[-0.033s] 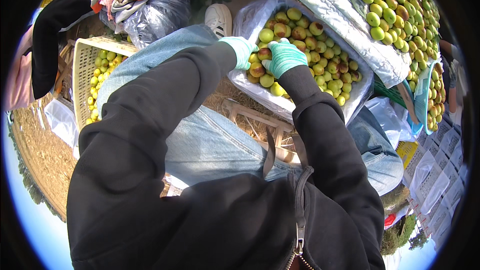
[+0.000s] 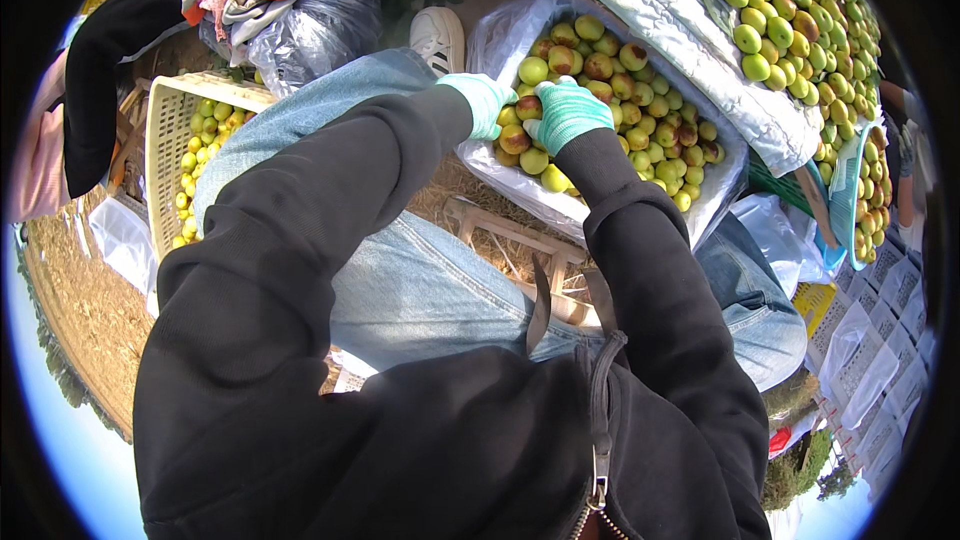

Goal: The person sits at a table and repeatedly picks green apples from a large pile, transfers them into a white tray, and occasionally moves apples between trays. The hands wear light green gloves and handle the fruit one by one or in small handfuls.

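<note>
Both my hands, in pale green and white knit gloves, are low over a crate [image 2: 645, 215] lined with translucent plastic and heaped with green and reddish-brown jujubes [image 2: 655, 125]. My left hand [image 2: 478, 103] is at the crate's left side, its fingers curled; what lies in them, if anything, is hidden. Facing it, my right hand [image 2: 572, 114] is bent over the pile. Its thumb and forefinger close about a brown-green jujube [image 2: 527, 107]. More jujubes lie in the narrow gap between the two hands.
A cream basket [image 2: 165, 155] of yellow-green jujubes stands left of my leg. Up right, a big jujube heap [image 2: 790, 10] borders a pale quilted cover [image 2: 690, 50]. A wooden frame [image 2: 510, 240] lies below the crate. Another person's dark sleeve [image 2: 95, 60] shows far left.
My right hand has shifted very slightly. Everything else looks the same.
</note>
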The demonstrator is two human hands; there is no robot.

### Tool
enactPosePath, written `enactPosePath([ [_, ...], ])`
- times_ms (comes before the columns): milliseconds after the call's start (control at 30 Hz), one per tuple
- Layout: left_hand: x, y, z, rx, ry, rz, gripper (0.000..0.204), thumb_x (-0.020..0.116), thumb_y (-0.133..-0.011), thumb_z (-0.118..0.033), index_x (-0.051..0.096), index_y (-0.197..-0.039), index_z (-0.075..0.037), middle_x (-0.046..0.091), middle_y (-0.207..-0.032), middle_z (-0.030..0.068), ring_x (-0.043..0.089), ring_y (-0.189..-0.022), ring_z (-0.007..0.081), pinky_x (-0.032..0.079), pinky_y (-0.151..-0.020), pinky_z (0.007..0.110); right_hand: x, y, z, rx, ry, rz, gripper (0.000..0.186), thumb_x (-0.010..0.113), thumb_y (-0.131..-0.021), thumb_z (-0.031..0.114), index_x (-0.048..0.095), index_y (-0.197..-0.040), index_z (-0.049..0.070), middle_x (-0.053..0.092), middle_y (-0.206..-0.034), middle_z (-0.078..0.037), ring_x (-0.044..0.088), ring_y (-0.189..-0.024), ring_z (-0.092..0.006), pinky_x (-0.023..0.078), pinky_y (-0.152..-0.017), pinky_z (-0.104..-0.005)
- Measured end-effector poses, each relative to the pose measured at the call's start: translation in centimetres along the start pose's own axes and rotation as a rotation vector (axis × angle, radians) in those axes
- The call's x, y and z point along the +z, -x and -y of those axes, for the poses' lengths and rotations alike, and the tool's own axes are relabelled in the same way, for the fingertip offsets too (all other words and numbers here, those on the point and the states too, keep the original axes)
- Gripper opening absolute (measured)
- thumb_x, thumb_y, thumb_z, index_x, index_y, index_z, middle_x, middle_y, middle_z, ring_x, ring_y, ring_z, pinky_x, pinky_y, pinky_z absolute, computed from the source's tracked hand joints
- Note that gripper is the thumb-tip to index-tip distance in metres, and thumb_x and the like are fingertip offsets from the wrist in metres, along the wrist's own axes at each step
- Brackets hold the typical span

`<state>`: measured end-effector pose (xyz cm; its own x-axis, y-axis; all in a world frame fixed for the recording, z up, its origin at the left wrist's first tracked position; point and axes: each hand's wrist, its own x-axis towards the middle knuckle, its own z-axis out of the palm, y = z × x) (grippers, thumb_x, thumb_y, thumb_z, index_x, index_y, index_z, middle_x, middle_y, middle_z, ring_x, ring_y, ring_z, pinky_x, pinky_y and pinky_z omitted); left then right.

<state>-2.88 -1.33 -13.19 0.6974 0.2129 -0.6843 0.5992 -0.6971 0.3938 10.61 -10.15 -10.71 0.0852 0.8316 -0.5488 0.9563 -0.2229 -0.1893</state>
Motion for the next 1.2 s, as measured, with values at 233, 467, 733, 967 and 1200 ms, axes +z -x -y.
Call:
enactPosePath([
  [233, 0.4, 0.0, 0.3, 0.033, -0.066, -0.083, 0.058, 0.066, -0.079, -0.037, 0.05, -0.131, -0.017, 0.065, -0.105, 0.015, 0.063, -0.096, 0.0326, 0.05, -0.082, 0.042, 0.4, 0.4, -0.2, 0.071, -0.182, -0.038, 0.043, 0.074, -0.072, 0.03, 0.061, -0.11, 0.014, 0.057, -0.113, -0.011, 0.059, -0.104, -0.0265, 0.048, -0.086, -0.0385],
  [467, 0.7, -0.2, 0.7, 0.038, -0.057, -0.097, 0.061, 0.066, -0.078, -0.038, 0.048, -0.133, -0.019, 0.065, -0.107, 0.0148, 0.063, -0.096, 0.033, 0.05, -0.082, 0.042, 0.9, 0.4, -0.6, 0.072, -0.23, -0.072, 0.044, 0.074, -0.071, 0.03, 0.062, -0.111, 0.014, 0.059, -0.114, -0.01, 0.06, -0.104, -0.027, 0.048, -0.086, -0.0379],
  [733, -0.4, 0.4, 0.5, 0.021, -0.047, -0.037, 0.065, 0.066, -0.079, -0.04, 0.043, -0.137, -0.02, 0.061, -0.118, 0.0114, 0.059, -0.107, 0.0297, 0.048, -0.089, 0.041, 0.4, 0.9, -0.4, 0.179, -0.338, -0.055, 0.04, 0.074, -0.072, 0.031, 0.062, -0.105, 0.013, 0.061, -0.109, -0.01, 0.061, -0.101, -0.0269, 0.049, -0.084, -0.038],
  [967, -0.5, 0.5, 0.8, 0.048, 0.013, -0.11, 0.061, 0.066, -0.078, -0.038, 0.048, -0.133, -0.019, 0.065, -0.104, 0.0168, 0.063, -0.095, 0.0342, 0.049, -0.082, 0.043, 0.1, 1.0, -0.6, 0.208, -0.379, -0.019, 0.041, 0.074, -0.073, 0.031, 0.061, -0.107, 0.013, 0.062, -0.109, -0.01, 0.061, -0.101, -0.0264, 0.049, -0.084, -0.0378],
  [1200, -0.7, -0.1, 0.7, 0.106, -0.146, -0.108, 0.049, 0.063, -0.083, -0.033, 0.051, -0.129, -0.023, 0.066, -0.1, 0.0137, 0.064, -0.093, 0.0323, 0.05, -0.079, 0.042, 0.5, 1.3, -0.4, 0.213, -0.39, -0.038, 0.044, 0.075, -0.072, 0.03, 0.061, -0.11, 0.012, 0.065, -0.101, -0.01, 0.063, -0.095, -0.0266, 0.05, -0.081, -0.0364],
])
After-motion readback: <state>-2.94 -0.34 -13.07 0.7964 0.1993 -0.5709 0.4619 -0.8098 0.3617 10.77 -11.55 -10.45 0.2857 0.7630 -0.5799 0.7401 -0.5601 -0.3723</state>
